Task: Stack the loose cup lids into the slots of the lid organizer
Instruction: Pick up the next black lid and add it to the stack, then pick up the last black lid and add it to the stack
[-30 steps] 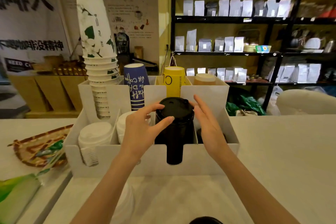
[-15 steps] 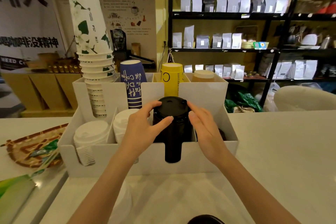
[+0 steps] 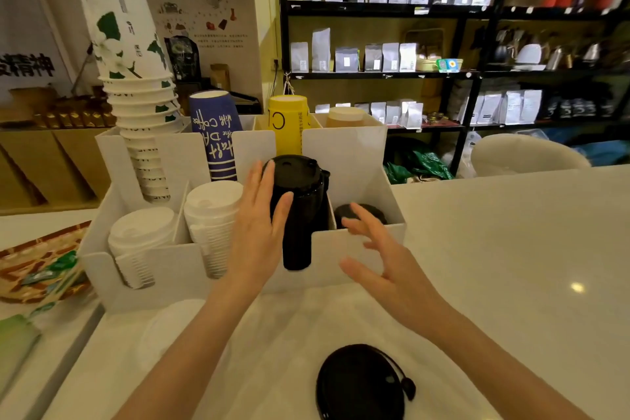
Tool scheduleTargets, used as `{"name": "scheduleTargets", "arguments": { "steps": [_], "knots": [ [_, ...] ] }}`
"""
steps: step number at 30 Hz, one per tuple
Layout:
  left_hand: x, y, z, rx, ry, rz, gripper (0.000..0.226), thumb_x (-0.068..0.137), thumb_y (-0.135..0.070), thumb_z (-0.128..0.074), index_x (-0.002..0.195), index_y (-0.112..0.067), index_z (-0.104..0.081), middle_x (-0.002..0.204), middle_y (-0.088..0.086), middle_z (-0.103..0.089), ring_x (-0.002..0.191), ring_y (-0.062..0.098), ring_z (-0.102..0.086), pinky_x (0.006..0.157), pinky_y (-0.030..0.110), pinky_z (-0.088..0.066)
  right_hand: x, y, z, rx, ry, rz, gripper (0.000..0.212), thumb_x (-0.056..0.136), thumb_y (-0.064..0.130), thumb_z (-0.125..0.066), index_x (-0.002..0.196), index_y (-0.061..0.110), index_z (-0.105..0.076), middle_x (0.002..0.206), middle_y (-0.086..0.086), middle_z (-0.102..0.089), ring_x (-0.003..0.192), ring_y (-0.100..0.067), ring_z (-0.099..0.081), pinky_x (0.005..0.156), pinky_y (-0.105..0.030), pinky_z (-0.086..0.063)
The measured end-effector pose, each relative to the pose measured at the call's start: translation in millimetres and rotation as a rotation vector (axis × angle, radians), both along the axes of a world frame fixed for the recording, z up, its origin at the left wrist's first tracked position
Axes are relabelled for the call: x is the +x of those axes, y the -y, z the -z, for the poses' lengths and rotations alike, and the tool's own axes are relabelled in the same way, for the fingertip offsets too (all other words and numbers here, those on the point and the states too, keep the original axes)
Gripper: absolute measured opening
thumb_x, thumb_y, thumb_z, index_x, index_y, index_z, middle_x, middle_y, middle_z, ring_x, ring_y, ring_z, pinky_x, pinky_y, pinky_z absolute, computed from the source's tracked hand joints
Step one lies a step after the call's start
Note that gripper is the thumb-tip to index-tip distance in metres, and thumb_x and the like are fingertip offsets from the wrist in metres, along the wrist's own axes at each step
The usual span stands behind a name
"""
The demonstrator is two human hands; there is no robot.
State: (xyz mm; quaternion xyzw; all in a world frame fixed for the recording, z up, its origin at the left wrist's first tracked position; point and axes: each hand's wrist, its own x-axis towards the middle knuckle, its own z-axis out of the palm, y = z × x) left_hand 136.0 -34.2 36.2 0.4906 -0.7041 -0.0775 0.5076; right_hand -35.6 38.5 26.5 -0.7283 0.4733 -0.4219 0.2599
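Head view; black lid stack (image 3: 300, 211) upright, tops up; left hand (image 3: 262, 228) touching

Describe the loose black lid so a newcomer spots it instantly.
Start at the white lid organizer on the counter. Come toward the camera, between the person's forearms: the loose black lid lies flat on the counter. Unlike the other black lids, it sits outside any slot.

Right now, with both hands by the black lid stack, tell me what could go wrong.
The black lid stack rises well above its slot in the lid organizer, steadied only by the left hand; it may lean or spill. The right hand is open and clear of the stack, so that side is unsupported. The loose black lid lies at the counter's near edge, where an arm could knock it.
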Motion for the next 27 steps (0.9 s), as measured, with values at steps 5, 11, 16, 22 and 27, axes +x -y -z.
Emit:
{"name": "scheduleTargets", "arguments": {
  "steps": [5, 11, 16, 22, 27],
  "knots": [
    [-2, -4, 6, -0.013, 0.032, -0.01, 0.054, 0.095, -0.027, -0.029, 0.142, -0.015, -0.005, 0.155, 0.005, -0.005, 0.138, 0.006, -0.001, 0.1, -0.002, 0.007, -27, -48, 36, 0.135, -0.231, -0.02, 0.056, 0.082, 0.045, -0.053, 0.131, 0.044, -0.025, 0.128, 0.036, -0.029, 0.12, 0.022, -0.02, 0.1, -0.006, -0.026],
    [-11, -34, 23, -0.036, 0.066, 0.034, 0.053, 0.094, -0.03, -0.025, 0.142, -0.016, -0.005, 0.155, 0.003, 0.001, 0.138, 0.006, 0.003, 0.112, 0.012, 0.002, -36, -70, 58, 0.169, -0.378, -0.012, 0.05, 0.082, 0.041, -0.055, 0.129, 0.034, -0.039, 0.137, 0.022, -0.032, 0.129, 0.008, -0.011, 0.105, -0.016, -0.014],
    [-14, -92, 44, 0.155, 0.153, 0.322, 0.061, 0.085, -0.057, -0.023, 0.139, -0.035, -0.006, 0.148, -0.019, -0.007, 0.134, -0.007, -0.007, 0.109, 0.011, -0.007, -34, -76, 60, 0.159, -0.331, -0.024, 0.042, 0.079, 0.04, -0.053, 0.12, 0.031, -0.049, 0.116, 0.024, -0.048, 0.123, 0.0, -0.025, 0.099, -0.013, -0.022],
    [-2, -138, 71, 0.428, 0.47, 0.523, 0.094, 0.066, -0.067, -0.051, 0.14, -0.035, -0.001, 0.145, -0.024, -0.008, 0.134, -0.006, -0.009, 0.107, 0.013, -0.011, -34, -78, 62, 0.128, -0.285, 0.002, 0.036, 0.075, 0.045, -0.053, 0.108, 0.031, -0.057, 0.099, 0.03, -0.051, 0.11, -0.001, -0.04, 0.09, -0.009, -0.03],
    [0, -140, 75, 0.462, 0.475, 0.508, 0.084, 0.071, -0.053, -0.062, 0.139, -0.029, -0.019, 0.149, -0.014, -0.022, 0.133, -0.003, -0.02, 0.11, 0.015, -0.019, -34, -76, 59, 0.178, -0.302, -0.017, 0.03, 0.08, 0.037, -0.053, 0.108, 0.029, -0.059, 0.107, 0.017, -0.057, 0.11, -0.005, -0.042, 0.091, -0.016, -0.031]
  ]
}}
